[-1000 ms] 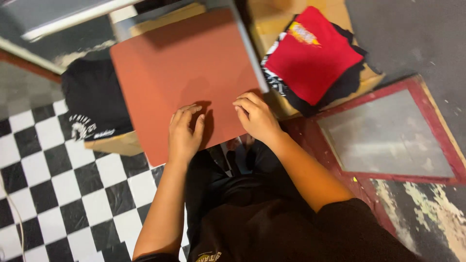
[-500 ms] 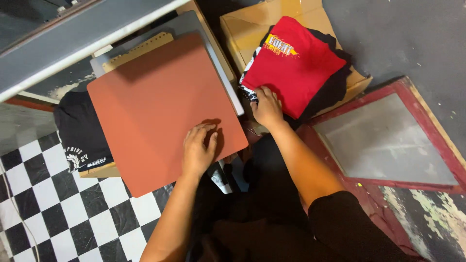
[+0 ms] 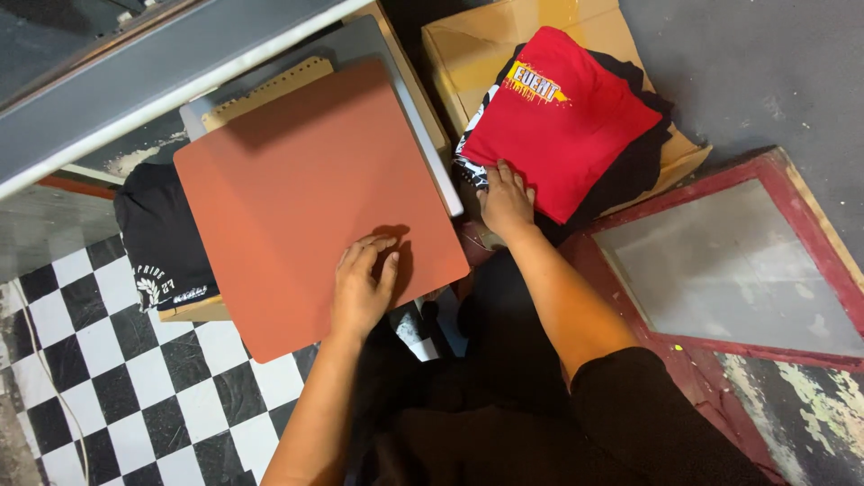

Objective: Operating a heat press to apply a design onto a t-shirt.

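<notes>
Looking down at the rust-red pad (image 3: 306,198), I take it as my landmark. My left hand (image 3: 360,288) lies flat and open on its near edge, fingers spread, gripping nothing. My right hand (image 3: 506,200) is off the pad's right side, palm down and open, fingertips pressed on the lower corner of the folded red shirt (image 3: 562,121); I can't tell whether any cloth is pinched underneath.

That red shirt tops a stack of dark garments (image 3: 630,171) on a cardboard box (image 3: 477,45), just right of the pad. As I judge it, the pad is bare, nothing laid on it yet, and the shirt sits folded on its pile, so the pickup is only at the touching stage and everything after that is left.

Left of the pad, partly tucked under it, a black shirt with white print (image 3: 157,243) rests on something tan. Behind the pad runs a grey metal edge (image 3: 135,81). Right of the box lies a red-framed screen (image 3: 738,261) flat on the ground. Below the pad, black-and-white checkered floor (image 3: 108,378); over to the far right, worn grey concrete (image 3: 765,72) with chipped paint.
</notes>
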